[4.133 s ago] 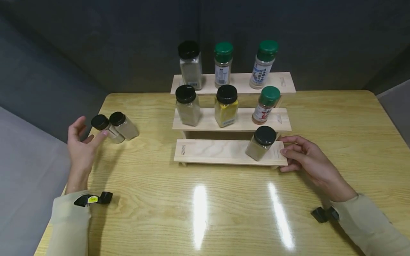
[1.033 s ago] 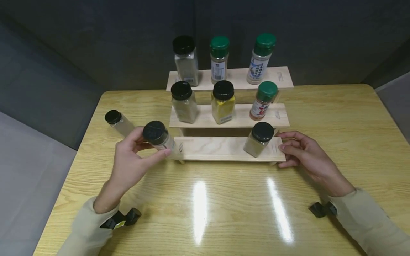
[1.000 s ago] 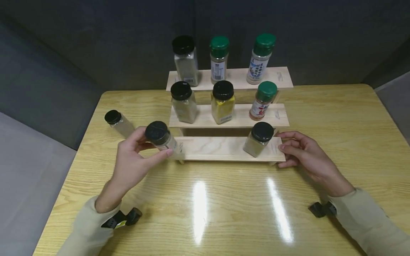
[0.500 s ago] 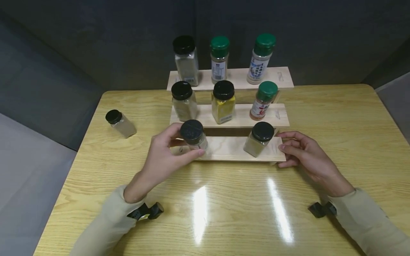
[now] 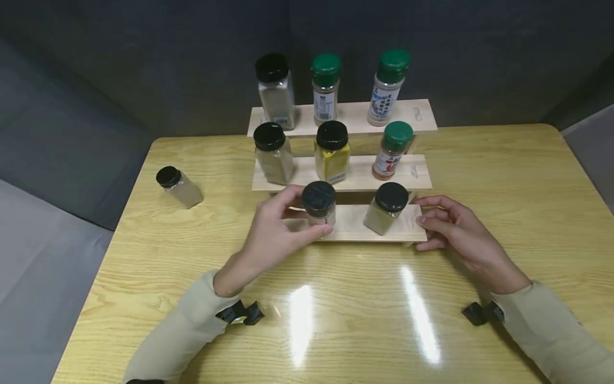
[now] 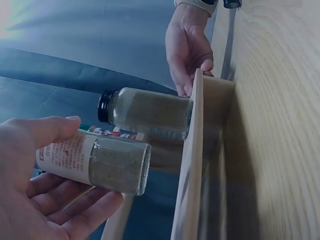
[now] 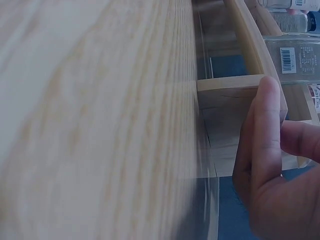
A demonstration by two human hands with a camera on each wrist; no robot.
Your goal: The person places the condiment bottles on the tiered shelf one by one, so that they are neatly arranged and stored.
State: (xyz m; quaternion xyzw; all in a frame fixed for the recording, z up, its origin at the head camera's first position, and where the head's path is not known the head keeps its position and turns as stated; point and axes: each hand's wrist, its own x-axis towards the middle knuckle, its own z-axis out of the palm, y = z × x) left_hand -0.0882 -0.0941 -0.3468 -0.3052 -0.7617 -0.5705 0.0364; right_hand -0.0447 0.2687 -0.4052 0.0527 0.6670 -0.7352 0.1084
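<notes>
My left hand [image 5: 280, 224] grips a round glass spice jar [image 6: 95, 157] with a dark lid and a printed label, thumb on one side and fingers on the other. In the left wrist view a gap shows between the jar's base and the lowest shelf [image 6: 190, 165]. A black-lidded spice jar [image 5: 384, 210] stands to its right on that shelf. At the right end of the three-step wooden rack [image 5: 355, 229], my right hand [image 5: 455, 232] holds the lowest board, thumb on top and fingers around its end.
On the middle step stand two black-lidded jars [image 5: 332, 154] and a green-capped shaker [image 5: 390, 152]. The top step bears a black-lidded jar [image 5: 277, 96] and two green-capped shakers [image 5: 384, 96]. Another black-lidded jar [image 5: 182, 189] is at the table's left, below a dark partition [image 5: 192, 69].
My left hand has picked up one of the two jars at the left and carried it right, over the lowest shelf. My right hand has stayed at the rack's end.
</notes>
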